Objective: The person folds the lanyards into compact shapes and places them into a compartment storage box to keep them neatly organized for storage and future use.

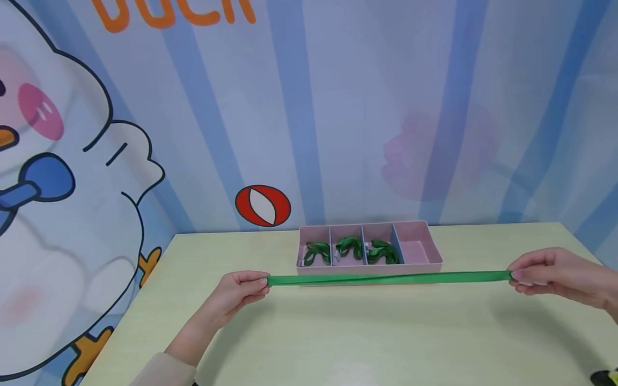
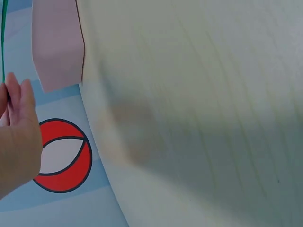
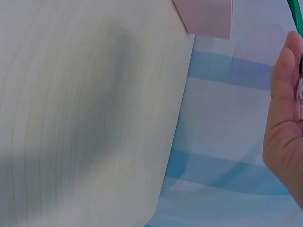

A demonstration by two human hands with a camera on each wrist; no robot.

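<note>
A flat green lanyard (image 1: 386, 279), its band apparently doubled, is stretched nearly level above the table. My left hand (image 1: 241, 292) pinches its left end between thumb and fingers, and my right hand (image 1: 555, 273) pinches the other end. In the right wrist view, a small whitish piece shows by the right hand (image 3: 286, 104), partly cut off by the frame edge. Just behind the band stands a pink divided box (image 1: 369, 269). Three of its compartments hold bundled green lanyards (image 1: 316, 253) with small whitish bits; the rightmost compartment has nothing in it.
The pale wooden table (image 1: 338, 338) meets a blue striped wall backdrop (image 1: 347, 107) just behind the box. A printed duck figure (image 1: 58, 225) and a red-and-white ball (image 1: 263, 206) are on the backdrop. A dark and yellow object (image 1: 603, 377) pokes in at the lower right corner.
</note>
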